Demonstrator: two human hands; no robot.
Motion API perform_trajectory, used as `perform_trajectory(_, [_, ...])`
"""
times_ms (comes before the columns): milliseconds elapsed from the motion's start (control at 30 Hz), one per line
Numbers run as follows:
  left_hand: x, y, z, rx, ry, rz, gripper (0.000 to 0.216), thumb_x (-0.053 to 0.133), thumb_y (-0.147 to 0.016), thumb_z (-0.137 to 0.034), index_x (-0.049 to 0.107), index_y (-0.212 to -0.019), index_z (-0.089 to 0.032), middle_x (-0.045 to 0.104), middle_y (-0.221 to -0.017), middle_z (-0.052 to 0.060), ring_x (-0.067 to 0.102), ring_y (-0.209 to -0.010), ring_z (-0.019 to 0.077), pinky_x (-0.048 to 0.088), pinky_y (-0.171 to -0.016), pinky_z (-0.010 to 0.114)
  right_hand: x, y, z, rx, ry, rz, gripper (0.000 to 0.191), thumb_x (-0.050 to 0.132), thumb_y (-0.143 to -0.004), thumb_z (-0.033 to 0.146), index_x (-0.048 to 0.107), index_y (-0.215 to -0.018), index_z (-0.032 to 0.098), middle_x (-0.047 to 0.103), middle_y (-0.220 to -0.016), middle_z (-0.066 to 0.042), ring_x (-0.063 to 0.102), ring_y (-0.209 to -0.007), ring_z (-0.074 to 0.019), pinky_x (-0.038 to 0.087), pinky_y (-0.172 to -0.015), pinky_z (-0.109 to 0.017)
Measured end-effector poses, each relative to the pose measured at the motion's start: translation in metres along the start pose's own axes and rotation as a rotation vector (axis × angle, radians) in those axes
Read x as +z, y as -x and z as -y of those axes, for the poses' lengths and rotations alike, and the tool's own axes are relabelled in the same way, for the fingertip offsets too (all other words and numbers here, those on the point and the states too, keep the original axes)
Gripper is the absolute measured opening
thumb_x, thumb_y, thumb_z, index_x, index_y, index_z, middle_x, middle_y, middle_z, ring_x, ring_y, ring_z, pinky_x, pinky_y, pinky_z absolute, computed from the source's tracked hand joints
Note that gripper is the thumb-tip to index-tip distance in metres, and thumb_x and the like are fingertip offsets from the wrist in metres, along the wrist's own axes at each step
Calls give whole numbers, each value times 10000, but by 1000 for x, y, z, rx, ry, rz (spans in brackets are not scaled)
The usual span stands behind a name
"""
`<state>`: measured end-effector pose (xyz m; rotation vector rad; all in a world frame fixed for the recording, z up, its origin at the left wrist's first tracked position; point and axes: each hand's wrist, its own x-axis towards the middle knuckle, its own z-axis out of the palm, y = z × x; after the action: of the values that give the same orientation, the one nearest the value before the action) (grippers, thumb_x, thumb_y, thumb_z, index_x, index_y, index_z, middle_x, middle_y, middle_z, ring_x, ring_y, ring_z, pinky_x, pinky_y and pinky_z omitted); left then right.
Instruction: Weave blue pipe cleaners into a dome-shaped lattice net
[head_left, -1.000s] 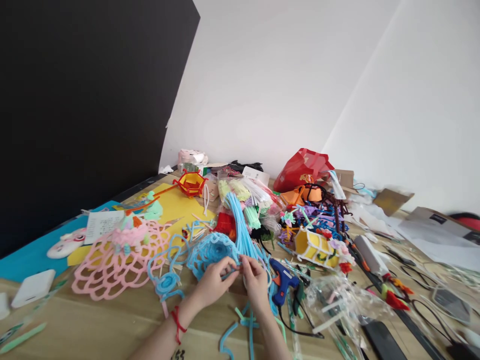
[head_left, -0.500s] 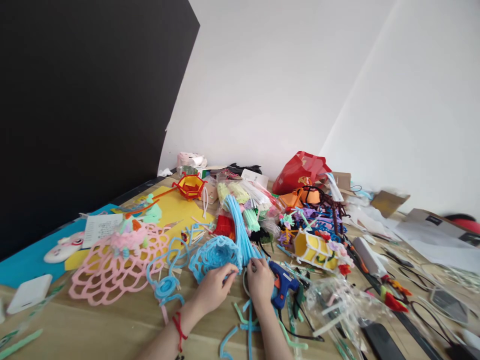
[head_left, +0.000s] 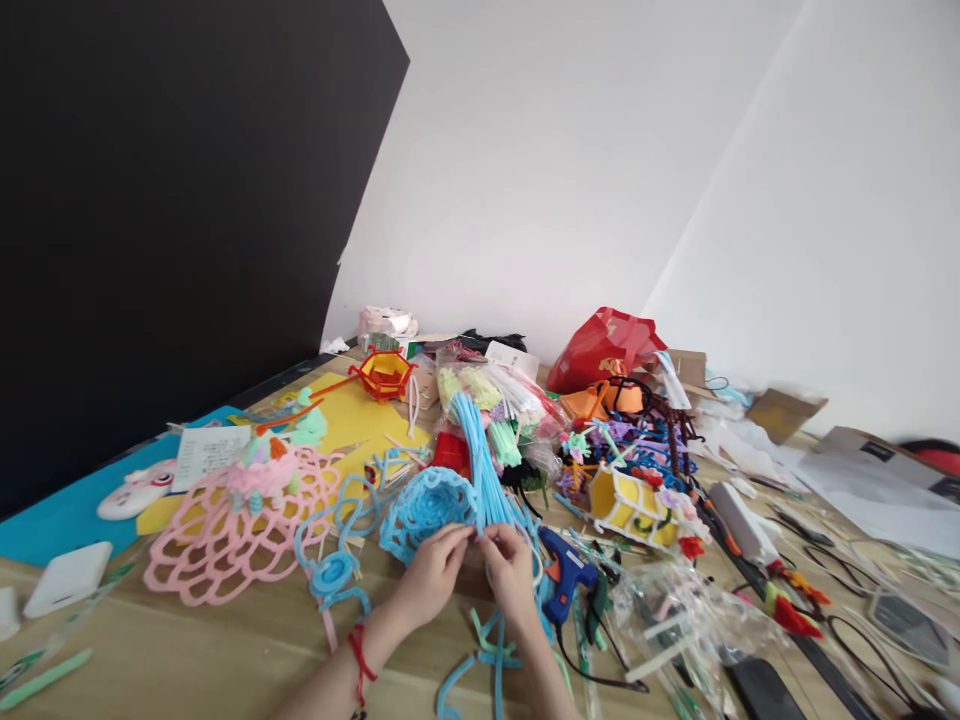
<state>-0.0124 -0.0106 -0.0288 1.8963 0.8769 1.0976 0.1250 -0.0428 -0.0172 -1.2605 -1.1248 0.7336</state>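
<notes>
My left hand (head_left: 435,570), with a red string bracelet (head_left: 361,665) on its wrist, is closed in a pinch at the front edge of a light-blue woven pipe-cleaner basket (head_left: 424,505). My right hand (head_left: 511,572) is also pinched, its fingertips almost meeting those of the left. Whatever lies between the fingertips is too small to make out. Just behind the hands, a bundle of light-blue pipe cleaners (head_left: 480,455) runs back from the fingers. Bent blue pipe cleaners (head_left: 457,680) lie in front of the hands, and a coiled blue piece (head_left: 331,572) is to their left.
A blue glue gun (head_left: 568,572) with a black cord lies right of my right hand. On the left spreads a pink lattice piece (head_left: 225,540). Further right are a yellow-and-white lantern shape (head_left: 630,505), clear plastic wrap (head_left: 690,610) and a dark phone (head_left: 761,685). A red bag (head_left: 604,348) stands behind.
My right hand has moved left and its fingertips have come up to those of my left hand. The left hand has barely shifted. The whole view has moved slightly.
</notes>
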Motion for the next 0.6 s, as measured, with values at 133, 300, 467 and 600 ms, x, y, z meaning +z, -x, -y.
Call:
perform_trajectory(133, [-2,-2,-3,-96,176,-9,299,510,-829,-242,657,-1085,-196,665,-1143,93,587,-1088,242,441,-976,395,1,9,15,120,-112,252,147,612,-690,265,617,-597,151,534,-525,34,453,-514,-105,356,-519,-212])
perform_trajectory(300, [-6,-3,-9,-195,472,68,348,524,-805,-247,631,-1126,-165,652,-1176,108,585,-1106,256,466,-952,406,3,14,14,182,-72,451,137,617,-650,250,666,-575,146,546,-478,33,445,-442,-95,335,-448,-200])
perform_trajectory(467, [-7,-4,-3,-173,569,73,485,459,-687,-75,627,-1134,-156,634,-1210,93,567,-1133,255,453,-979,438,-5,-1,-4,-1,164,-128,302,574,-735,421,681,-676,144,619,-535,-14,524,-477,-145,392,-468,-235])
perform_trajectory(600, [-5,-4,6,-121,572,97,711,383,-525,8,607,-1176,-173,609,-1250,68,500,-1213,251,397,-1039,453,-4,-8,-17,-52,434,-179,320,548,-771,433,713,-714,166,699,-643,-67,605,-559,-198,428,-546,-275])
